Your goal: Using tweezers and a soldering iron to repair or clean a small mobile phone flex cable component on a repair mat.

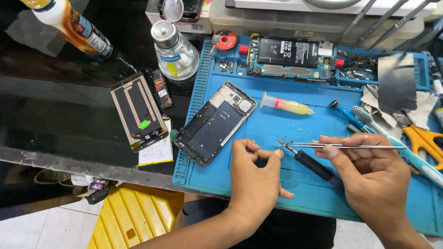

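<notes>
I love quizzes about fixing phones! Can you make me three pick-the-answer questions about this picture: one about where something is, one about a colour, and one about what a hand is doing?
1. Where does the syringe of yellowish paste lie?
A. On the blue mat, right of the open phone
B. On the yellow stool
C. Inside the glass bottle

2. What colour are the scissors' handles?
A. Green
B. Orange
C. Purple

3. What is the right hand doing?
A. Resting flat and empty
B. Holding the scissors
C. Holding thin metal tweezers

Answers:
1. A: it lies on the blue mat, just right of the open phone.
2. B: they show orange at the right edge.
3. C: the fingers pinch the tweezers, whose tips point toward the left hand.
</notes>
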